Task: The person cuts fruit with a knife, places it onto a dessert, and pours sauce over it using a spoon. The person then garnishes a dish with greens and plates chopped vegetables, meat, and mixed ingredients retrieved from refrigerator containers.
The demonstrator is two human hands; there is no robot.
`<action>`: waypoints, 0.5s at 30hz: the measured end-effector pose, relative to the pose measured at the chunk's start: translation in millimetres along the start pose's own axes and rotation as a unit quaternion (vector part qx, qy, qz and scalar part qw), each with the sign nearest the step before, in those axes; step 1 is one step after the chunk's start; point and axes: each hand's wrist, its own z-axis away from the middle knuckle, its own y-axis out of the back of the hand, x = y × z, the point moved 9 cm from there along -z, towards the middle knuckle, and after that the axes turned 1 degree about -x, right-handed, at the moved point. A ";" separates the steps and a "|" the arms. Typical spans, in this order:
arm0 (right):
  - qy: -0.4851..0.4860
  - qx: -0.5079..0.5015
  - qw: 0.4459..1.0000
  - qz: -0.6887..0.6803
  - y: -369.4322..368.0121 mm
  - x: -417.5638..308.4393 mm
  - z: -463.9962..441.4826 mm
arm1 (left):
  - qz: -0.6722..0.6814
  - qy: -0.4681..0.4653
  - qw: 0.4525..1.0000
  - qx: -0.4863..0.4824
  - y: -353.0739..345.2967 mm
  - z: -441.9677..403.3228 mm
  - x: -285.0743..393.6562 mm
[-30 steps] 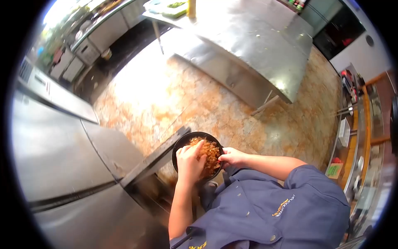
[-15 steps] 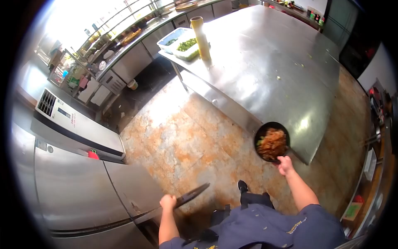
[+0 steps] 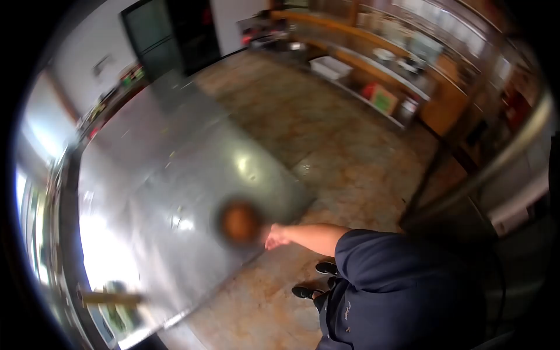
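Observation:
Over the near corner of a metal table [image 3: 169,251] is a round dark bowl [image 3: 226,238] with reddish-brown food [image 3: 240,221] in it. Both bowl and food are smeared by motion, so I cannot tell whether the bowl rests on the metal or is just above it. My right hand [image 3: 276,236] reaches in from the right with its fingers closed at the bowl's near rim; their exact grip is blurred. My left hand is out of sight.
Blurred containers of greens [image 3: 122,318] and a yellowish roll [image 3: 111,298] are at the table's lower left end. Shelving with a white bin [image 3: 331,68] and a box [image 3: 383,99] lines the far right. Tiled floor [image 3: 303,146] runs beside the table.
My view has swung to the right. The bowl has gone from the table's edge to farther over the top. My left hand, earlier beside the steel refrigerator at a long dark thing, has left the view.

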 end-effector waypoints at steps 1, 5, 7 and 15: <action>0.010 -0.019 1.000 -0.007 2.2 1.3 12.0 | 0.002 -0.029 0.999 -0.015 2.7 -15.7 23.8; 0.015 0.018 1.000 0.006 82.7 42.0 138.7 | -0.014 -0.125 0.988 -0.085 -0.9 -48.9 91.1; 0.016 0.101 0.995 -0.011 191.2 110.7 179.8 | -0.031 -0.159 0.980 -0.120 -14.8 -53.3 121.2; -0.195 0.341 0.906 0.160 484.3 312.2 427.1 | 0.003 -0.330 0.940 -0.085 -74.9 -119.1 386.6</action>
